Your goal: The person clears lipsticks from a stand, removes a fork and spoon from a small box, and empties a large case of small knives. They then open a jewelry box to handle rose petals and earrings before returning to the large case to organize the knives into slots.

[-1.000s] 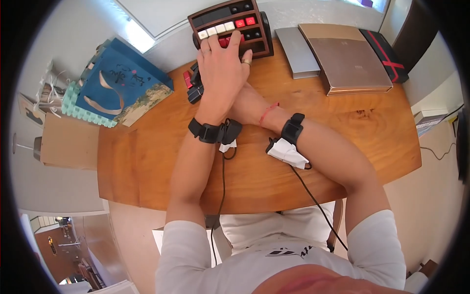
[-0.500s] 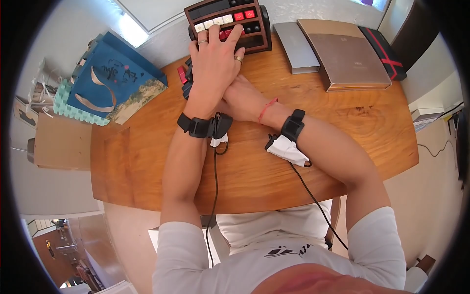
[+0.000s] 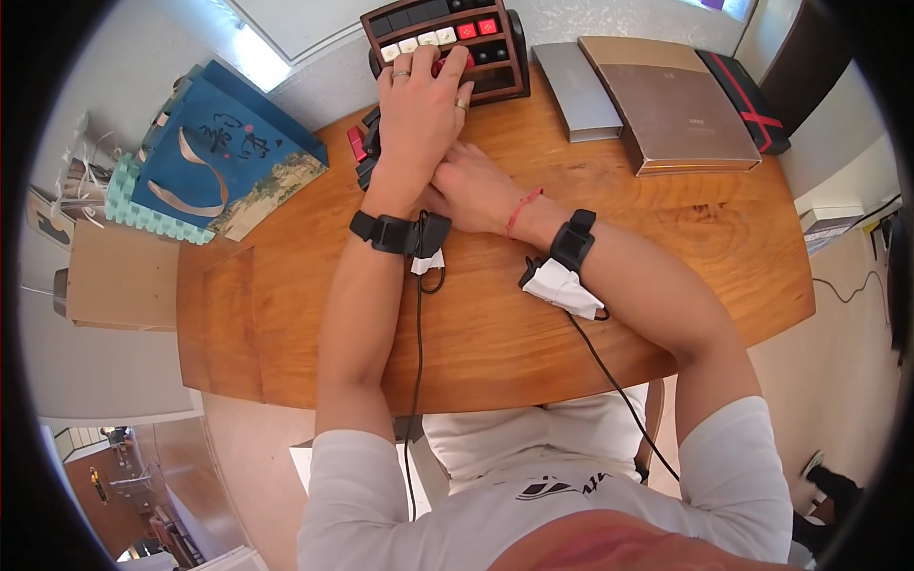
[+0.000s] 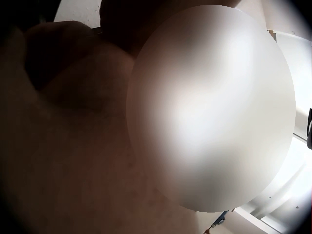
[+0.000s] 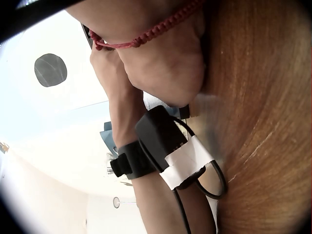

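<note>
My left hand (image 3: pixel 416 119) reaches over a dark brown rack (image 3: pixel 495 81) in the head view, rings on its fingers. Its nearly straight fingers lie over the lower row, touching red blocks (image 3: pixel 464 63). Above them runs a row of white blocks (image 3: pixel 419 45) and red blocks (image 3: pixel 476 29). Crossed beneath the left wrist is my right hand (image 3: pixel 473 186), low by the tabletop, its fingers hidden; I cannot tell what they hold. Left of the hands, a red block (image 3: pixel 356 143) and black blocks (image 3: pixel 367 171) lie on the table.
A blue paper bag (image 3: pixel 224 143) stands at the left on a mint-green mat (image 3: pixel 143 205). At the back right lie a grey box (image 3: pixel 576 90), a brown box (image 3: pixel 671 105) and a black box with red ribbon (image 3: pixel 747 100). A cable (image 3: pixel 624 400) trails from each wrist.
The left hand has shifted slightly, its fingers closer together over the red blocks. The right hand has drawn back a little toward the body, beneath the left wrist.
</note>
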`<state>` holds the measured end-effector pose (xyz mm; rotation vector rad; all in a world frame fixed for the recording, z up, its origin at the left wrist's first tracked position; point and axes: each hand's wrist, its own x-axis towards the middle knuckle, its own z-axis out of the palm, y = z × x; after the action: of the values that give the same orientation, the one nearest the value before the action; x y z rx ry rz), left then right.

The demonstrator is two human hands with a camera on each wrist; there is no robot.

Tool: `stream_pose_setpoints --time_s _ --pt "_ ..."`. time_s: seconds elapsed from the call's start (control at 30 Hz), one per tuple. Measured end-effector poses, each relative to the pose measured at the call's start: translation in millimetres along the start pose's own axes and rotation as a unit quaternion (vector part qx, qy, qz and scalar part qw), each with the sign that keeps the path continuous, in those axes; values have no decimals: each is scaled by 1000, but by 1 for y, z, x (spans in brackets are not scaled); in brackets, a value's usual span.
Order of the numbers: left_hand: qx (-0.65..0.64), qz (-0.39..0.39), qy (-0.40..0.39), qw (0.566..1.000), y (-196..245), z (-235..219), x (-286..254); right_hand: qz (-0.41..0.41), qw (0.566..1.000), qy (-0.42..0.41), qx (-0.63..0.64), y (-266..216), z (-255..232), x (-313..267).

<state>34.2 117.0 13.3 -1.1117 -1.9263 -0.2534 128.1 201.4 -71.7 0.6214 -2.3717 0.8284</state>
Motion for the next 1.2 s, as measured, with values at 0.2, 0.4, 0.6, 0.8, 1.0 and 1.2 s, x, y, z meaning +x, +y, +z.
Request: stream_pose_setpoints --time_s 0.2,0.4,0.6,0.8,1.0,1.2 --pt "-1 -20 3 1000 -2 4 3 -4 1000 -10 -9 3 2 2" --pt "-10 -23 6 1000 -1 0 5 3 1000 2 -12 2 3 1" --pt "-7 -15 11 1000 -3 1 4 22 999 -23 -10 -5 -5 1" --pt "-23 -2 -23 999 -8 -6 6 41 999 -31 -6 -10 -10 1" --pt "-41 -12 -44 998 -11 -5 7 38 999 -29 -13 -13 -14 1" --pt "-80 -39 -69 994 -14 -11 7 31 999 -16 -16 -10 -9 1"
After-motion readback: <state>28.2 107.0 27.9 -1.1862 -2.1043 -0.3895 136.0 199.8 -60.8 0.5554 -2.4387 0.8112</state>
